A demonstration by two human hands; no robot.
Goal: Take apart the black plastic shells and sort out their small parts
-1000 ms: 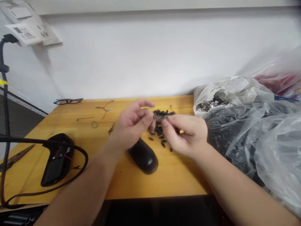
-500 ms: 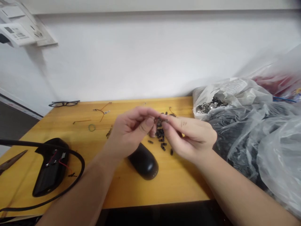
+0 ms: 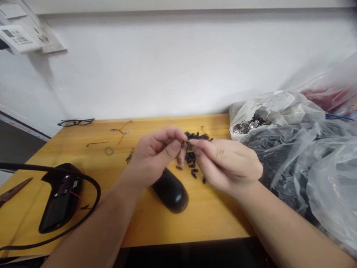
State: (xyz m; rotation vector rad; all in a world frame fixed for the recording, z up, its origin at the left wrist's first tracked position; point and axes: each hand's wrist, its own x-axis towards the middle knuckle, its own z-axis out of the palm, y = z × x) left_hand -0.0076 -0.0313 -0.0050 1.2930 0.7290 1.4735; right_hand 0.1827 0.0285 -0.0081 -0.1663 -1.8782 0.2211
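Observation:
Both hands meet above the middle of the wooden table. My left hand [image 3: 153, 156] is closed, thumb and fingers pinching a small dark part [image 3: 183, 143] whose kind is too small to make out. Close beside it, thumb and forefinger of my right hand [image 3: 225, 162] are pinched at the same spot; what they hold is mostly hidden. Behind and below the fingertips lie many small black pieces [image 3: 192, 158], loose on the table. A black rounded device shell [image 3: 171, 193] rests under my left wrist.
At the right stand a plastic bag of small metal parts [image 3: 251, 124] and a large clear bag of dark things [image 3: 287, 167]. Leftward are a black housing with wires [image 3: 60, 203], a black cable [image 3: 96, 186], pliers [image 3: 13, 191], glasses [image 3: 76, 122] and thin wires [image 3: 120, 131].
My right hand has shifted slightly right and turned, its fingertips drawing a little away from the left ones. More of the black pieces behind it now show. My left hand stays almost still.

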